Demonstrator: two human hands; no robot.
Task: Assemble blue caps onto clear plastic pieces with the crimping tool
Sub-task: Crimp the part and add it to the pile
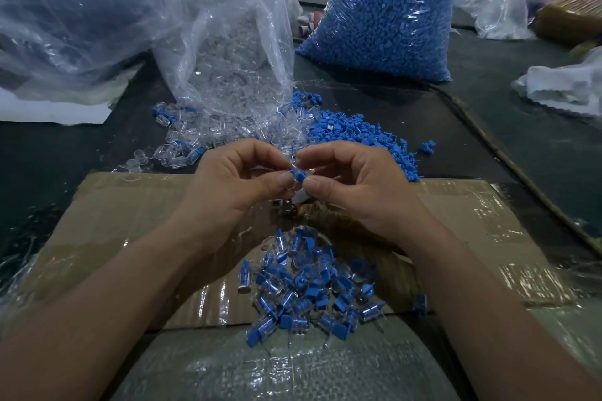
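As left hand [237, 182] and right hand [355, 185] are pinching cap [299, 175] and clear piece [292, 158] together, both are seeming light, stiff, slippery; grip sides.

The cap [299, 174] I pinch is blue, the plastic piece [291, 158] clear. Upper right, the bag [384, 19] shows solid blue; the cardboard [130, 205] lower down is brown.

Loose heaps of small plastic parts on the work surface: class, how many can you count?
3: clear plastic pieces below the clear bag, blue plastic caps right of them, capped pieces on the taped brown cardboard. Bags may hide more.
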